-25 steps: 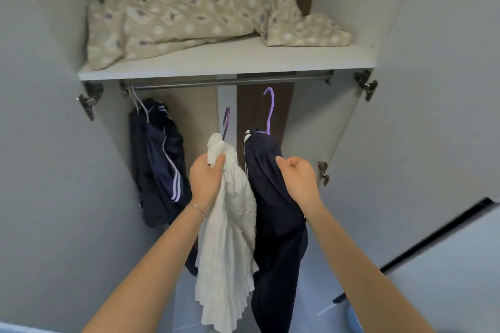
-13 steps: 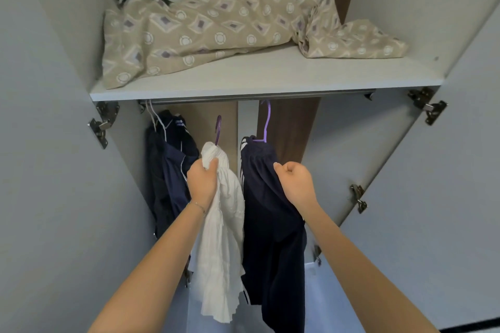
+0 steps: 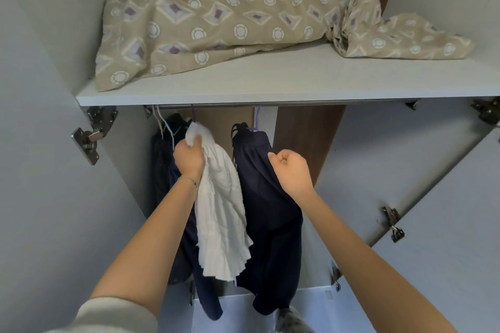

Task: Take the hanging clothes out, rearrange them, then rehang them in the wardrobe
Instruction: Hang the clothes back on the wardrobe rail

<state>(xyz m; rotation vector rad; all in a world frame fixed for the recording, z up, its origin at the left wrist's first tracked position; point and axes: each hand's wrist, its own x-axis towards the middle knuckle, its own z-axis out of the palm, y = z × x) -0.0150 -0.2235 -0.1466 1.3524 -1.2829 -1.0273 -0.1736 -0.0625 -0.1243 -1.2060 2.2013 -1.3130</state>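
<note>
Fingers curled, the left hand (image 3: 189,155) grips the white garment (image 3: 221,197), the right hand (image 3: 290,170) the navy garment (image 3: 266,213); both hang inside the wardrobe (image 3: 270,93), rehanging seemingly nearly done.

Light on the shelf (image 3: 284,81) was diffuse and even. Below the shelf, shadow obscured detail in the dark garments (image 3: 270,205). Wide-angle distortion splayed the side panels (image 3: 40,170) flanking the shelf. Far below the shelf, the sleeve (image 3: 113,315) was soft.

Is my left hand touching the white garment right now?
Touching. The head view shows the left hand with its fingers curled round the bunched top of the white garment, and cloth sticks out above the fist.
</note>
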